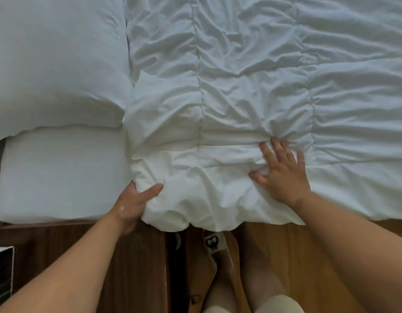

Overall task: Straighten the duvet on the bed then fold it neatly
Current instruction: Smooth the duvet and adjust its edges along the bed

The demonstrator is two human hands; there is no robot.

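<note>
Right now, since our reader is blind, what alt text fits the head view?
A person's left hand grips the near corner of a rumpled white duvet while the right hand presses flat on it. A pillow lies left of it.

Pillow (55, 64): white, lying on the bed (60, 177).
Bed: bare and white on the pillow's near side.
Duvet (240, 86): rumpled, right of the pillow, touching it.

Bare arms (78, 256), bare legs (261, 274)
Pale cream shorts (279, 301); a tan slipper (221, 263) with a white patch (212, 242) — black big-eyed cartoon creature.
</note>
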